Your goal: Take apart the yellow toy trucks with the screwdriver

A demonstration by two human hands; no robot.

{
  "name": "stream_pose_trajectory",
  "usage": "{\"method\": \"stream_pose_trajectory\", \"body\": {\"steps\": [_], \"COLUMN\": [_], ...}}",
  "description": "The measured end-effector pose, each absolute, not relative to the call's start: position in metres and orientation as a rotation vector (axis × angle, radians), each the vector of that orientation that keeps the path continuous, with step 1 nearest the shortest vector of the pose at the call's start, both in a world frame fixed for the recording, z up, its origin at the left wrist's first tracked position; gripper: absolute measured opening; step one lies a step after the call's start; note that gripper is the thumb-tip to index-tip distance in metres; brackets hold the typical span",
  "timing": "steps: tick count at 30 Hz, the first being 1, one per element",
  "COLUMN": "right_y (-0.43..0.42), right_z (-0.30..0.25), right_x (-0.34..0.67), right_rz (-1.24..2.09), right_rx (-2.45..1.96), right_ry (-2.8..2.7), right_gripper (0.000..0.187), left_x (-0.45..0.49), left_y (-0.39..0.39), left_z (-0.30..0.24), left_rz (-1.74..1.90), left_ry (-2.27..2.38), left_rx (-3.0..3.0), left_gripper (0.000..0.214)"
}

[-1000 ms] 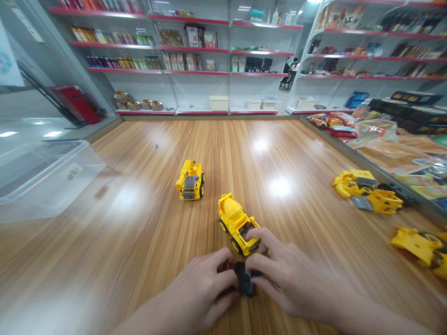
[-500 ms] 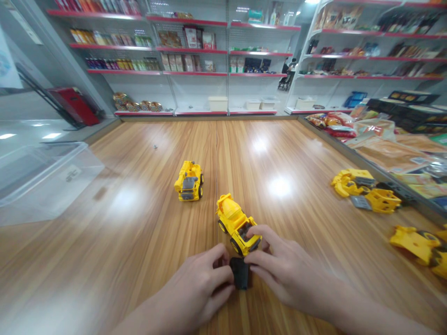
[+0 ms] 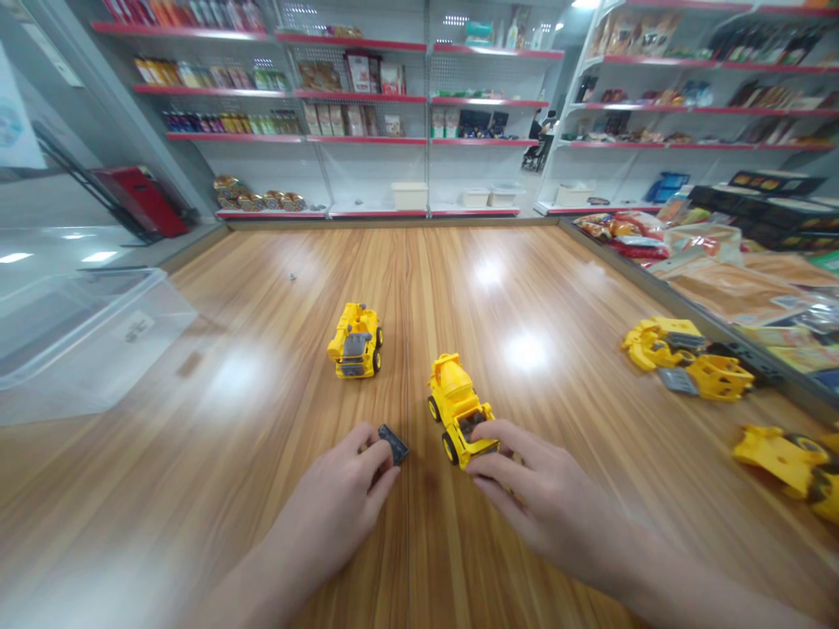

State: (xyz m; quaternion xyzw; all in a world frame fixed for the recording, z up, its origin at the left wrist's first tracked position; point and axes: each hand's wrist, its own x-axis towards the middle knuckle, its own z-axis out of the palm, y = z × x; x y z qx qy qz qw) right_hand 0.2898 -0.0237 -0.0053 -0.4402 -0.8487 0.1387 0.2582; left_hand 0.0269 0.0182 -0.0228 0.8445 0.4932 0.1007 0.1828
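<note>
On the wooden table a yellow toy cement mixer truck (image 3: 455,389) stands with its cab end toward me. My right hand (image 3: 534,476) grips that cab end between thumb and fingers; the cab's top looks uncovered, with dark parts inside. Left of the truck, my left hand (image 3: 347,485) pinches a small dark grey plastic piece (image 3: 392,444), held just over or on the tabletop. Its fingertips are partly hidden behind the hand. Farther back, a yellow toy crane truck (image 3: 357,341) stands by itself, touched by neither hand.
Yellow toy vehicle parts (image 3: 688,358) lie on the right side of the table, with another yellow toy piece (image 3: 780,459) nearer. A clear plastic bin (image 3: 131,332) sits at left. Packaged goods (image 3: 714,271) line the right edge. Stocked shelves (image 3: 367,137) stand behind the table.
My left hand has moved left and away from the truck, carrying the dark grey piece. The cement mixer truck has shifted slightly right and turned a little, with my right hand still on it.
</note>
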Motion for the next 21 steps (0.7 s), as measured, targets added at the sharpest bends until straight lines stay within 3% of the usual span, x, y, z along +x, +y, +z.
{"method": "stream_pose_trajectory", "body": {"steps": [7,11,13,15,17,19,21], "right_y": [-0.032,-0.035,-0.036,-0.035,-0.032,-0.028,-0.022], "right_z": [0.0,0.008,0.013,0.015,0.014,0.01,0.004], "right_x": [0.285,0.282,0.282,0.284,0.286,0.288,0.29], "right_rz": [0.436,0.486,0.509,0.5,0.499,0.556,0.666], "right_rx": [-0.993,-0.865,-0.871,-0.957,-1.108,-1.282,-1.436], "right_ry": [-2.285,-2.204,-2.104,-1.979,-1.848,-1.733,-1.691], "right_gripper": [0.02,0.024,0.026,0.024,0.021,0.019,0.016], "left_x": [0.019,0.026,0.031,0.036,0.04,0.043,0.044], "left_y": [0.025,0.015,0.006,-0.002,-0.007,-0.008,-0.007], "left_z": [-0.026,-0.017,-0.012,-0.009,-0.008,-0.009,-0.012], "left_rz": [0.529,0.768,0.776,0.632,0.45,0.36,0.363], "left_ry": [1.585,1.378,1.127,0.927,0.845,0.842,0.878], "left_rx": [2.378,2.414,2.416,2.42,2.409,2.362,2.298], "left_gripper": [0.019,0.009,0.027,0.054,0.067,0.061,0.041]}}
